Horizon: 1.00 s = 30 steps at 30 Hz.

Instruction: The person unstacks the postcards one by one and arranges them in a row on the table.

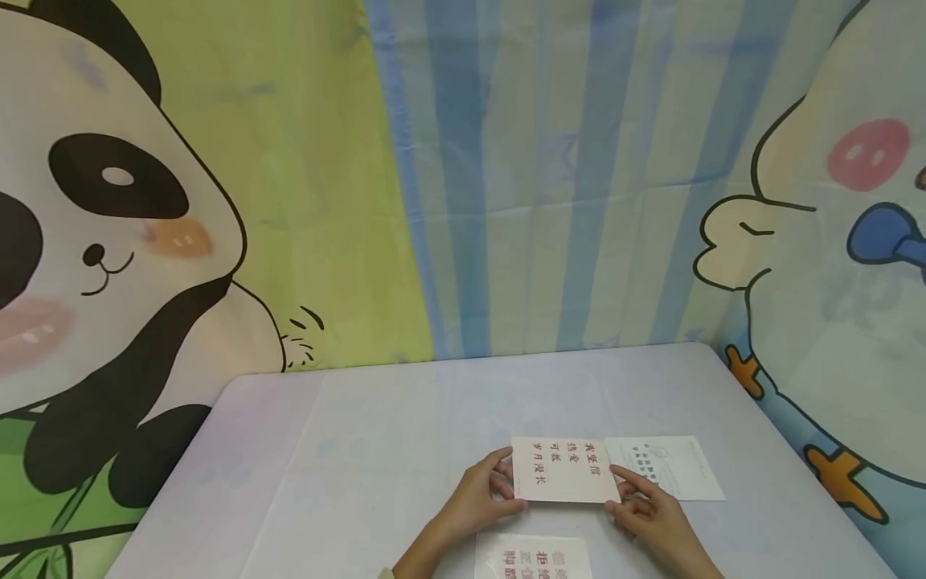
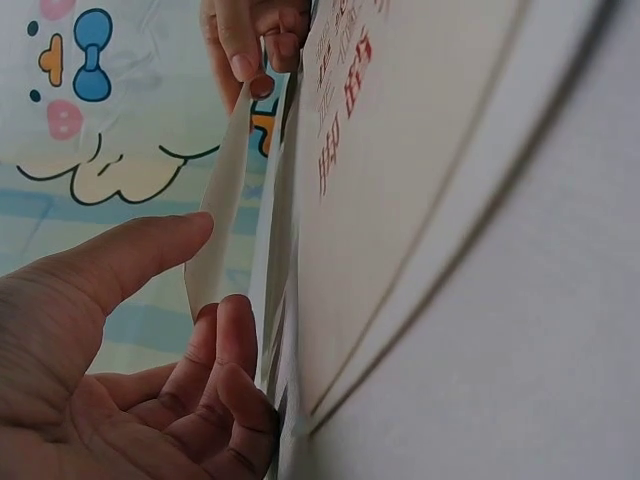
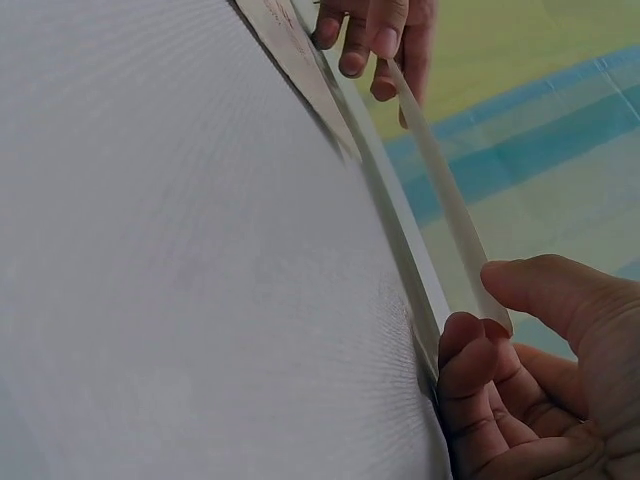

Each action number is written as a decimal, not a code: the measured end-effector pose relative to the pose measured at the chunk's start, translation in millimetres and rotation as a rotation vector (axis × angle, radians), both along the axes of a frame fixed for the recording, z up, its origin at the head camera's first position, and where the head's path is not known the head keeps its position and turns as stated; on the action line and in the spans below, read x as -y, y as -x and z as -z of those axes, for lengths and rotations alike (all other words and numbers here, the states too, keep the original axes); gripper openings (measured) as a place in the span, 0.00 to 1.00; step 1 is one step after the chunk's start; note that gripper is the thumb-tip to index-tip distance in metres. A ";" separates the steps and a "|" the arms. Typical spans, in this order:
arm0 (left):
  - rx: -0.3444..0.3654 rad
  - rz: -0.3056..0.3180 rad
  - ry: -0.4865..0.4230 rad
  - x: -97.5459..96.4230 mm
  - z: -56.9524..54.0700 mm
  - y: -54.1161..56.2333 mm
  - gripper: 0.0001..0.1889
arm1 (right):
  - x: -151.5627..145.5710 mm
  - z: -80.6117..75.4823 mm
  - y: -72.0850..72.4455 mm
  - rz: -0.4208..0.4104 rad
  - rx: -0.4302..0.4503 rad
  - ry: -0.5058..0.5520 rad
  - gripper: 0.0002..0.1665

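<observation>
A cream card (image 1: 567,472) printed with red Chinese characters is held by both hands at its short ends. My left hand (image 1: 483,492) pinches its left end between thumb and fingers, and my right hand (image 1: 647,515) pinches the right end. In the left wrist view the card (image 2: 222,215) shows nearly edge-on, clear of the table surface, with the left thumb (image 2: 165,245) against its near end. From the right wrist the card (image 3: 448,195) again looks like a thin strip, its end between the right thumb (image 3: 545,290) and fingers.
A white card (image 1: 676,466) with dark print lies on the table to the right, partly overlapped by the held card in the head view. Another card (image 1: 534,556) with red and grey characters lies nearer me. The white table (image 1: 376,450) meets cartoon-printed curtains (image 1: 506,177) at its back.
</observation>
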<state>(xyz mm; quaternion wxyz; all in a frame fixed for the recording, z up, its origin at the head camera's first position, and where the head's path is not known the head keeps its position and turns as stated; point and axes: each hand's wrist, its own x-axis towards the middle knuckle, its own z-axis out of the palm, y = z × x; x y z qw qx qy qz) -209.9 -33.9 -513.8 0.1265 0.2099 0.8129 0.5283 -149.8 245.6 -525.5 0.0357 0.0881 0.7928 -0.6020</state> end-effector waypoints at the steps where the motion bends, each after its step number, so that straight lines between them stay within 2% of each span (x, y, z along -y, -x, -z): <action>1: 0.007 0.000 0.002 -0.2 0.1 0.2 0.42 | 0.1 0.0 -0.1 0.008 0.008 0.003 0.38; 10: 0.028 0.035 -0.023 -0.4 2.7 3.4 0.39 | 1.2 -0.5 0.5 0.067 0.026 -0.023 0.34; 21: 0.035 0.011 0.023 -1.7 5.3 6.2 0.37 | 3.8 -1.4 0.6 0.080 0.055 -0.038 0.31; 30: 0.029 0.005 0.018 -2.8 5.7 6.1 0.36 | 3.8 -2.2 1.1 0.071 0.033 -0.073 0.30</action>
